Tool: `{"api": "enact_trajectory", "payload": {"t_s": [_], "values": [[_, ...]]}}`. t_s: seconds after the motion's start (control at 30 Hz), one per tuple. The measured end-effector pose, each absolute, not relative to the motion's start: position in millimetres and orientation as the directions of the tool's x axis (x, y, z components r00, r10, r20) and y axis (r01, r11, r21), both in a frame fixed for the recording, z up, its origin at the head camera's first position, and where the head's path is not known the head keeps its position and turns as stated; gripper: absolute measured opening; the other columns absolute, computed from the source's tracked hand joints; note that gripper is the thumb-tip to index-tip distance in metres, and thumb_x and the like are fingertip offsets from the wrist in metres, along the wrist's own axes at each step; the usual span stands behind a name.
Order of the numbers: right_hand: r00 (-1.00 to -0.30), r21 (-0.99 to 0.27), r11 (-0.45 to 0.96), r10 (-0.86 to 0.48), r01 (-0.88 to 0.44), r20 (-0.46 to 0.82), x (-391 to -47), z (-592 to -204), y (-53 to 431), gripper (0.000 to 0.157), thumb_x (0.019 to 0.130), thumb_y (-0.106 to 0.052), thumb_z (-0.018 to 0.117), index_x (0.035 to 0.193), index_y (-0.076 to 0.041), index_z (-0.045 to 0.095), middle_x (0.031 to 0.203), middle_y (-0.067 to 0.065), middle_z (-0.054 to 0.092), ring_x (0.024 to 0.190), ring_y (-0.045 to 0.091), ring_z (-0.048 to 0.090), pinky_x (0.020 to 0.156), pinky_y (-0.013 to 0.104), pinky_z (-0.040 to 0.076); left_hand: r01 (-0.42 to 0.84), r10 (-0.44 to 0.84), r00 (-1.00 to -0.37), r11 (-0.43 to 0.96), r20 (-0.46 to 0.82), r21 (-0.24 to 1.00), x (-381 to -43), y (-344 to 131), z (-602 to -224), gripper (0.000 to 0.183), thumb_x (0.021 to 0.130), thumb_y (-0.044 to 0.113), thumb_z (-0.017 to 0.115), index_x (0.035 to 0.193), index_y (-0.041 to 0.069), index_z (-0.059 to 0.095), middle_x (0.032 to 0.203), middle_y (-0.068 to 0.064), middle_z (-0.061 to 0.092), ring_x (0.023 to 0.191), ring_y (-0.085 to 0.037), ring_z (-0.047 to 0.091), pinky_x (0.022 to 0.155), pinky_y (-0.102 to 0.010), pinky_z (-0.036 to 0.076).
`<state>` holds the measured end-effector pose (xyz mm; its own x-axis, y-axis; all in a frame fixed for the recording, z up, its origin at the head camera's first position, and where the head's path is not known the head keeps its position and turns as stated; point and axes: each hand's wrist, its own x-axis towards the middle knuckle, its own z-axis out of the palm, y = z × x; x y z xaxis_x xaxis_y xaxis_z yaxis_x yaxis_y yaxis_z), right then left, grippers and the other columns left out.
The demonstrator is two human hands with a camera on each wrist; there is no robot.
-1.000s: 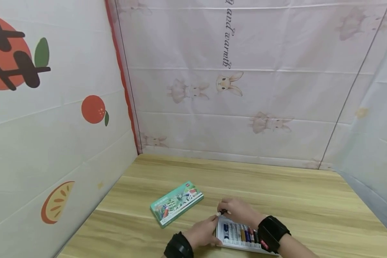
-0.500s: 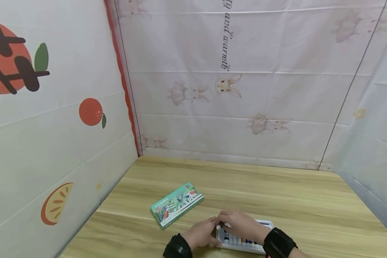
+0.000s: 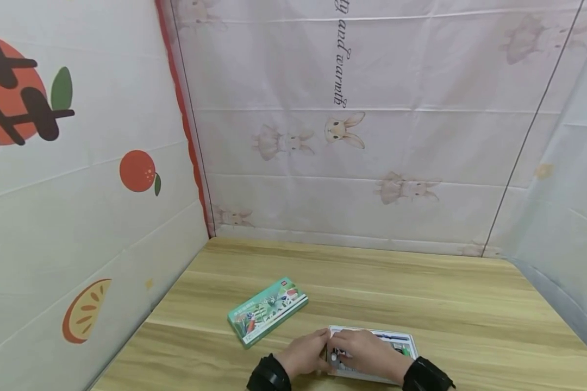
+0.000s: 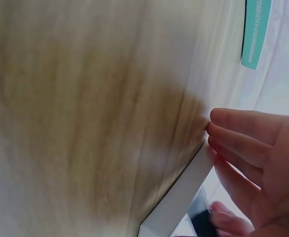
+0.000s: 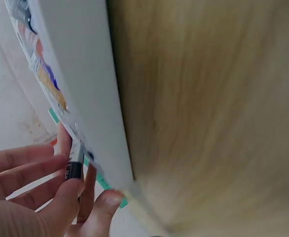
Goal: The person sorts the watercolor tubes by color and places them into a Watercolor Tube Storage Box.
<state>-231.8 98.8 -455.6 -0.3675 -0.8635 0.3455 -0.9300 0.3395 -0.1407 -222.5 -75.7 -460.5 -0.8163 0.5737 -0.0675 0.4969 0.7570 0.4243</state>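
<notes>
A white tray (image 3: pixel 364 376) of paint tubes lies at the table's near side in the head view. My left hand (image 3: pixel 300 350) holds its left end, thumb at the near corner and fingers along the far part of the end wall. Between thumb and fingers my right hand (image 3: pixel 372 353) pinches one paint tube (image 5: pixel 75 160), white with a black band, low over the tray's left end. That hand covers much of the tray in the head view. Further tubes, among them an ochre one (image 5: pixel 50 81), show along the tray in the right wrist view.
A flat green box (image 3: pixel 268 312) with a printed picture lies on the wooden table (image 3: pixel 420 293), left of and behind the tray. Printed cloth walls (image 3: pixel 293 206) close the table in at the back and both sides.
My right hand has come nearer and lower with the paint tube, from the tray's far left corner to over its left end. My left hand stays put.
</notes>
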Motion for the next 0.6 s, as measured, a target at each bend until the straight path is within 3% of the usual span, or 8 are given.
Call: {"api": "enact_trajectory", "payload": {"t_s": [0.23, 0.43, 0.6], "values": [[-0.348, 0.010, 0.369, -0.885, -0.929, 0.310, -233.6, -461.4, 100.0, 0.018, 0.072, -0.009, 0.061, 0.087, -0.018, 0.056, 0.086, -0.014, 0.051, 0.078, -0.005, 0.046, 0.059, 0.009, 0.040, 0.502, 0.570, -0.819, 0.766, -0.064, 0.400, -220.9, -74.7, -456.5, 0.067, 0.062, 0.045, 0.062, 0.117, 0.011, 0.043, 0.116, 0.003, 0.042, 0.101, -0.008, 0.041, 0.077, -0.022, 0.039], [-0.416, -0.021, 0.427, -0.869, -0.904, 0.266, -228.5, -459.5, 103.4, 0.015, 0.075, -0.012, 0.059, 0.089, -0.013, 0.058, 0.090, -0.008, 0.053, 0.075, -0.004, 0.047, 0.057, 0.010, 0.041, 0.496, 0.568, -0.819, 0.770, -0.079, 0.401, -219.1, -73.8, -456.2, 0.068, 0.063, 0.046, 0.060, 0.118, 0.011, 0.042, 0.116, 0.003, 0.041, 0.102, -0.007, 0.041, 0.078, -0.023, 0.038], [-0.471, -0.006, 0.482, -0.854, -0.876, 0.220, -214.9, -456.7, 101.0, 0.024, 0.076, -0.015, 0.058, 0.099, -0.009, 0.060, 0.101, 0.000, 0.054, 0.089, 0.009, 0.050, 0.066, 0.021, 0.045, 0.501, 0.566, -0.822, 0.776, -0.071, 0.382, -220.1, -75.8, -456.0, 0.073, 0.063, 0.047, 0.060, 0.121, 0.008, 0.040, 0.120, -0.001, 0.040, 0.106, -0.011, 0.039, 0.081, -0.024, 0.037]]}}
